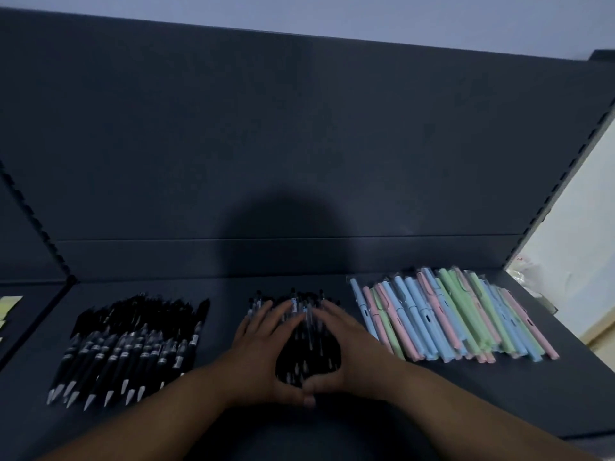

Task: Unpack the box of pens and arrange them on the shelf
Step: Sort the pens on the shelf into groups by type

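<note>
On the shelf [499,394], the left hand [263,347] and right hand [349,344] lie flat against the sides of the middle pile of black pens [307,357]. Their fingers are straight, thumbs touching, each grip open. A second black pile [133,337] lies left, pastel pens [449,317] right.

Dark shelf [499,394] carrying 3 groups of pens.
The silver-tipped black pens [133,344] lie fanned at the left, a pile of black pens [309,356] sits in the middle, and the wrapped pastel pens [449,321] in blue, pink and green lie at the right, each group apart.
</note>
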`<state>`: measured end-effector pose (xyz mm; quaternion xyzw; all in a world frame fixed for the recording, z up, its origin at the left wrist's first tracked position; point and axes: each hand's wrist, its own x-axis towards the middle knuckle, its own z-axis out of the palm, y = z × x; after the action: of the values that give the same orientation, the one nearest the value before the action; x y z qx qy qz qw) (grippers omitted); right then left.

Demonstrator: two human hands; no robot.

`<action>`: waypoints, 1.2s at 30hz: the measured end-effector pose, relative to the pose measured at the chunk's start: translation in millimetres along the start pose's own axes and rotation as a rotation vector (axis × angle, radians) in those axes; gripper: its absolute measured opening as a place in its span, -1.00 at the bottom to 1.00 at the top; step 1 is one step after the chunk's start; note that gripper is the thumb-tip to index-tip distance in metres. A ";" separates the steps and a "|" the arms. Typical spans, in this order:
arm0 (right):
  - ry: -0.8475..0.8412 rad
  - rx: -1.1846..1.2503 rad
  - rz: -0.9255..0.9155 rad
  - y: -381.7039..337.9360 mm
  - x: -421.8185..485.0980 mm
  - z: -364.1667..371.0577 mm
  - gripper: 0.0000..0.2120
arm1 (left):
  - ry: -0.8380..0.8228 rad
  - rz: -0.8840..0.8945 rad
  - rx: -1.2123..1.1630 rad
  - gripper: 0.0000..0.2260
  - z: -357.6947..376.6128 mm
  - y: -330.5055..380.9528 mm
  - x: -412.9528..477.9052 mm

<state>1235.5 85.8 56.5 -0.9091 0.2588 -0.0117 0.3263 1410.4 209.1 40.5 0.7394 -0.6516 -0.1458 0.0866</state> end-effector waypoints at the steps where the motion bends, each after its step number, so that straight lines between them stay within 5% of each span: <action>1: -0.038 -0.023 -0.025 2.0 -0.8 -1.0 0.16 | -0.002 0.002 0.001 0.08 -0.1 0.6 -0.6; 7: -0.038 -0.101 -0.123 12.1 5.3 0.4 0.17 | 0.032 -0.040 -0.009 0.03 -5.1 9.2 -2.1; 13: 0.111 -0.147 -0.144 8.3 10.6 -0.1 -0.04 | 0.176 -0.121 -0.099 0.08 -3.4 15.5 -37.1; 18: 0.326 -0.038 -0.230 -33.7 7.3 9.4 -0.33 | 0.466 -0.247 -0.161 -0.24 -6.1 -2.3 -90.7; 22: 0.294 0.003 -0.328 -84.0 10.6 33.7 -0.51 | 0.706 -0.449 -0.224 -0.41 -27.3 -45.9 -132.8; 28: 0.079 0.073 -0.154 -140.6 43.9 86.5 -0.38 | 0.507 -0.671 -0.352 -0.28 -42.9 -139.4 -176.9; 36: 0.090 -0.076 0.090 -167.2 88.9 116.5 0.04 | 0.280 -0.515 -0.446 -0.09 -46.6 -197.5 -153.7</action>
<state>1412.0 220.9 51.9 -0.9068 0.3140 -0.0280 0.2798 1594.4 385.0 37.4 0.8548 -0.3782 -0.1986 0.2947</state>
